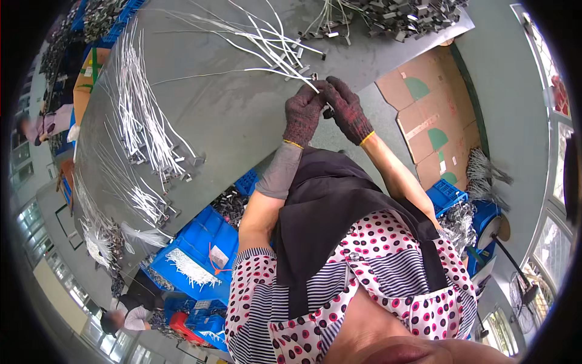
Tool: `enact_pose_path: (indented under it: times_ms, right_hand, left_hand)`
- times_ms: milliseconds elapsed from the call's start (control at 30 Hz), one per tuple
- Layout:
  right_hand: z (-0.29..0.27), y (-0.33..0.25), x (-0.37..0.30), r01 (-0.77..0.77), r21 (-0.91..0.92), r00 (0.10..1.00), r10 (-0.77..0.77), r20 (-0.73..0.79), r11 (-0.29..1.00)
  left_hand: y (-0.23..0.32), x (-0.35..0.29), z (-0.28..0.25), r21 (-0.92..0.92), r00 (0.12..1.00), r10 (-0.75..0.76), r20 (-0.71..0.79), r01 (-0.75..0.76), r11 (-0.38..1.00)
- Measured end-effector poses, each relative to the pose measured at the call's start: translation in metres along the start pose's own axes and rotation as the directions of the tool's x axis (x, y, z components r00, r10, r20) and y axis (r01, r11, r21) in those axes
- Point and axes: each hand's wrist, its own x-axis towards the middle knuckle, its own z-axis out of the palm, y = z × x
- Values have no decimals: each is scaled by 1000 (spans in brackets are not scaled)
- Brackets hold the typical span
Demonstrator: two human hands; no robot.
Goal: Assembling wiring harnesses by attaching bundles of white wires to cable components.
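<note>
Your gloved left hand [302, 114] and right hand [347, 109] close together, gripping a white wire [280, 71] beside the grey table [224, 121].

To the right lies flattened brown cardboard with green rounded patches [427, 112]; nearer, a small blue plastic basket [445, 194]. At left, a brown cardboard carton with green tape [85, 82] sits near a pink-clad co-worker [58, 121].
</note>
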Motion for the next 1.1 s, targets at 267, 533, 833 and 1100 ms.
enact_pose_path:
  times_ms: [267, 533, 833, 1100]
  right_hand:
    - [0, 1, 55, 340, -448, 906, -415, -80, 827]
    - [7, 49, 80, 289, -896, 842, -535, 71, 336]
    - [63, -37, 120, 224, -972, 847, -507, 159, 70]
    - [94, -22, 241, 43, -654, 926, -215, 310, -755]
  left_hand:
    - [-16, 57, -103, -142, 915, -252, -315, 217, 966]
    - [-11, 113, -113, -703, 910, -370, -187, 139, 697]
    - [-7, 183, -125, 684, 938, 113, -327, 153, 713]
    - [-64, 187, -119, -43, 903, 23, -428, -46, 998]
